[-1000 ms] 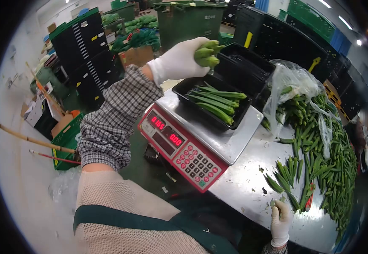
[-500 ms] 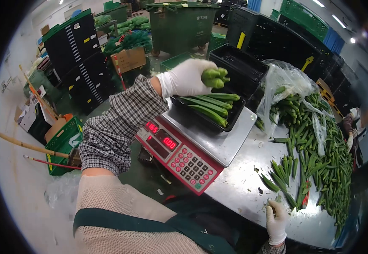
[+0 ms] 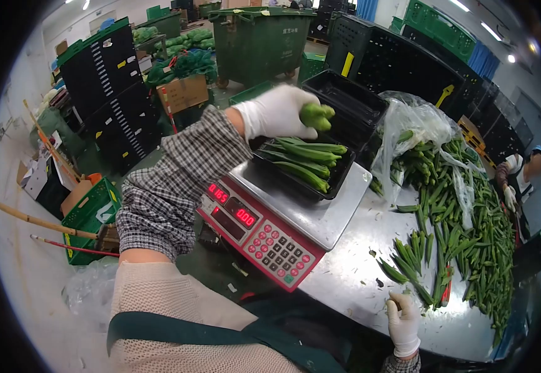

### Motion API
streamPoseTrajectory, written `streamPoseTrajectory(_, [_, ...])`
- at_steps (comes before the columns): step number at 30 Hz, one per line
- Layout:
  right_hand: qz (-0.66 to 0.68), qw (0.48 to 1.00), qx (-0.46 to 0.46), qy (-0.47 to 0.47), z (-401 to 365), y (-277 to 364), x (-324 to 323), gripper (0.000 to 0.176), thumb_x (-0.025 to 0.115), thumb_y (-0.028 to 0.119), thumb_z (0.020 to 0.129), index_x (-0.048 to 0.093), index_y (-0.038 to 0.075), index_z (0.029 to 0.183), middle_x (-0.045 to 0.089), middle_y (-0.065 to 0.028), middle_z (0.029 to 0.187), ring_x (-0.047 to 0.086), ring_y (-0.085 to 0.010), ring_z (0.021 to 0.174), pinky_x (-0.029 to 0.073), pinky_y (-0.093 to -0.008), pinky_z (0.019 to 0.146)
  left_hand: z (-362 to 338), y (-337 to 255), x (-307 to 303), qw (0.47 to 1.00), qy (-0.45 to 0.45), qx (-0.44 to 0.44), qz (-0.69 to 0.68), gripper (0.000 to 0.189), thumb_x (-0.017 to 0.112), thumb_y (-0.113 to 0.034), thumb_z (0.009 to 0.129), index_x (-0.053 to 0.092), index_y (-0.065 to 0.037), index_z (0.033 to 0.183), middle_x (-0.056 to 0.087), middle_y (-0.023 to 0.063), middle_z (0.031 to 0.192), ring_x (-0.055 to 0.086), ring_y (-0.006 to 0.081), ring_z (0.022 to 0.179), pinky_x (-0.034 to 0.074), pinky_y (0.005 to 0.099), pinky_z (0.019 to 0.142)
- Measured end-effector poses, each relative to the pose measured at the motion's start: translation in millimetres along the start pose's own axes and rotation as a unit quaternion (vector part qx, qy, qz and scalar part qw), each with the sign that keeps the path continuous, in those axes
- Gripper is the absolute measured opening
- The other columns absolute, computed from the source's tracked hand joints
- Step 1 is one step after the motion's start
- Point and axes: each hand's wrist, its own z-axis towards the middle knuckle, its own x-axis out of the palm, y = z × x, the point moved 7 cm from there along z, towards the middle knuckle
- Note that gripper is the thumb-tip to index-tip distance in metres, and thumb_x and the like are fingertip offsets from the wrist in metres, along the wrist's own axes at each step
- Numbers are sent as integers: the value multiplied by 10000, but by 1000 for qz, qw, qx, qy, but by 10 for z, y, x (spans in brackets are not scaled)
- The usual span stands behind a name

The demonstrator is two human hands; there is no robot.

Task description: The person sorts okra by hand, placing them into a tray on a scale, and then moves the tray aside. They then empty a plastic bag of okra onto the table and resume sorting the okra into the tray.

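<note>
Gloved in white, my left hand [image 3: 278, 113] is closed round a small bunch of okra [image 3: 316, 116], stem ends toward the right. It is above the near black tray [image 3: 340, 180], in which several okra pods [image 3: 308, 163] lie side by side. That tray sits on the steel pan of a red scale [image 3: 264, 239], whose upper display reads 0.165. My right hand [image 3: 403, 320], also gloved, is at the table's near edge with its fingers curled; whether anything is in them is hidden. Loose okra [image 3: 412, 253] and a red-handled tool [image 3: 447, 286] lie close to it.
A big okra pile [image 3: 469, 248] covers the right side of the steel table [image 3: 345, 280], partly under a clear plastic bag [image 3: 410, 133]. Behind the scale are more black trays [image 3: 345, 93]. A co-worker [image 3: 519, 177] stands at the far right. Black crates [image 3: 106, 93] are stacked left.
The view has shifted slightly. My left hand still holds the okra bunch over the tray and has turned a little, and the tray's pods lie slightly differently. My right hand has barely moved.
</note>
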Motion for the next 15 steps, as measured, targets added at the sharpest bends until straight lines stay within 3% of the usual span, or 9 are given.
streamPoseTrajectory(3, [-19, 998, -56, -1, 97, 190, -56, 185, 614, -1, 798, 608, 2, 983, 584, -90, 748, 573, -176, 627, 463, -273, 608, -69, 58, -314, 997, -63, -14, 31, 361, 748, -201, 730, 613, -14, 1007, 652, 78, 845, 608, 143, 772, 484, 269, 737])
streamPoseTrajectory(6, [11, 999, -39, 3, 256, 365, -84, 183, 605, -11, 791, 602, -3, 974, 579, -92, 745, 567, -175, 617, 454, -276, 587, -200, 204, -509, 995, -85, -53, -9, 296, 725, -166, 748, 603, 0, 960, 621, 49, 793, 551, 90, 735, 470, 249, 707])
streamPoseTrajectory(10, [-40, 984, -175, 6, 643, 789, -39, 189, 603, -14, 774, 600, 0, 962, 585, -110, 781, 566, -188, 606, 452, -280, 569, -426, 277, -619, 992, -112, -57, -18, 249, 714, -133, 751, 587, -2, 920, 584, 18, 753, 523, 72, 702, 450, 236, 673])
streamPoseTrajectory(15, [-43, 973, -229, 1, 1194, 1265, 123, 182, 613, 15, 780, 604, 13, 962, 598, -112, 857, 583, -193, 618, 463, -281, 573, -593, 457, -559, 987, -99, -85, -92, 264, 708, -102, 750, 592, -4, 966, 595, 12, 793, 530, 64, 739, 454, 224, 705])
